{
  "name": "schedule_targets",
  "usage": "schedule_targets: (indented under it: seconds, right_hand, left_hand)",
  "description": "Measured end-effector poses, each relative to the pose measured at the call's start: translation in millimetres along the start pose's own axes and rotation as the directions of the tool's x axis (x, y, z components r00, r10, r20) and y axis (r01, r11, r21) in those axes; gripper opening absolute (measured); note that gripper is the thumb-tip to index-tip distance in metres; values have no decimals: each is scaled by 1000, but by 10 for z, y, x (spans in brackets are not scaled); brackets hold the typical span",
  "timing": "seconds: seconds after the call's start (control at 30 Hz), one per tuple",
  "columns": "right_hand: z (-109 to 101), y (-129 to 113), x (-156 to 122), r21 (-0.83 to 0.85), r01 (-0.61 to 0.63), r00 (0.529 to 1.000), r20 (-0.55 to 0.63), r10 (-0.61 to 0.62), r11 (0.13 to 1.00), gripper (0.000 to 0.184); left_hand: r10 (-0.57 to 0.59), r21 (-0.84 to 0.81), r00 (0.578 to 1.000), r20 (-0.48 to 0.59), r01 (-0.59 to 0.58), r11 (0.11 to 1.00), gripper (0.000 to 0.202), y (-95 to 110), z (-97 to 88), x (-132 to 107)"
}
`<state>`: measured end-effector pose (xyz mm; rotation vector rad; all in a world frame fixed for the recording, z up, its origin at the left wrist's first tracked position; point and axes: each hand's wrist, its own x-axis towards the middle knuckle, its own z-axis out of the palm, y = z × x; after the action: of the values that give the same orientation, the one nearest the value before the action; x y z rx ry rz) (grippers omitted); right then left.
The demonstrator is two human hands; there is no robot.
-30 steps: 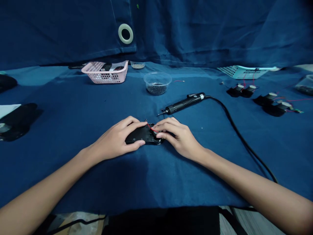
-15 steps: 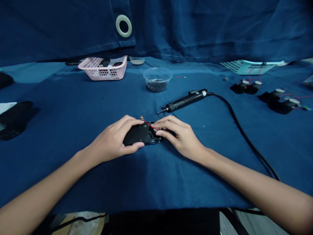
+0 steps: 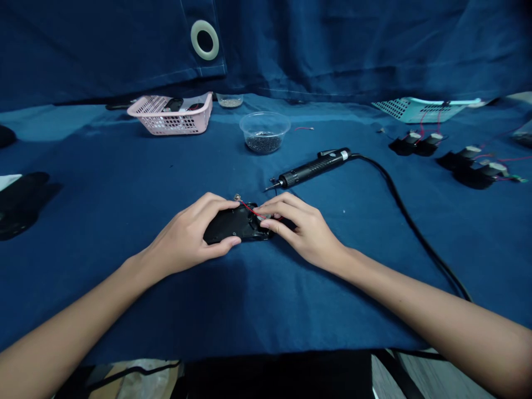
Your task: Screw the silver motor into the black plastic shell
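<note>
A black plastic housing (image 3: 228, 224) lies on the blue cloth between my hands. My left hand (image 3: 193, 230) grips its left part, thumb on the near edge and fingers on the far edge. At its right end my right hand (image 3: 297, 221) pinches a small greyish part (image 3: 263, 218), mostly hidden by the fingers; it looks like a small motor. Red and dark wires (image 3: 249, 208) run from there to a small metal piece (image 3: 237, 197) by my left fingertips. Just beyond, a black electric screwdriver (image 3: 313, 168) rests with its tip pointing left.
A clear bowl (image 3: 266, 123) of small dark screws stands behind, with a pink basket (image 3: 168, 114) to its left. Several black parts with motors and wires (image 3: 469, 166) lie right, near a teal basket (image 3: 428, 112). The screwdriver's cable (image 3: 409, 216) curves along the right.
The whole view has shifted slightly. My right fingers have moved a little at the housing's right end, still pinching the small part; my left hand keeps its hold.
</note>
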<state>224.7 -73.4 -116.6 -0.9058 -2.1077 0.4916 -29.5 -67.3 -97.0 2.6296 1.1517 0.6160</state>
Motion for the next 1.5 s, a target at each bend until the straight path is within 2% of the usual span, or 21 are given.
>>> schedule_targets:
  seconds: [0.23, 0.47, 0.77, 1.5]
  right_hand:
    - [-6, -8, 10, 11, 0, 1000, 10, 0, 1000, 20]
    - [-2, 3, 6, 29, -14, 1000, 18, 14, 999, 19]
    - [-5, 10, 11, 37, -20, 1000, 12, 19, 999, 19]
    - [-3, 27, 13, 59, -5, 1000, 13, 4, 998, 18]
  left_hand:
    - [31, 13, 1000, -5, -31, 999, 51, -36, 30, -20]
    - [100, 69, 995, -11, -99, 993, 36, -51, 42, -27]
    - [112, 38, 993, -34, -111, 993, 35, -35, 41, -2]
    - [166, 39, 986, 9, -166, 985, 36, -92, 40, 1]
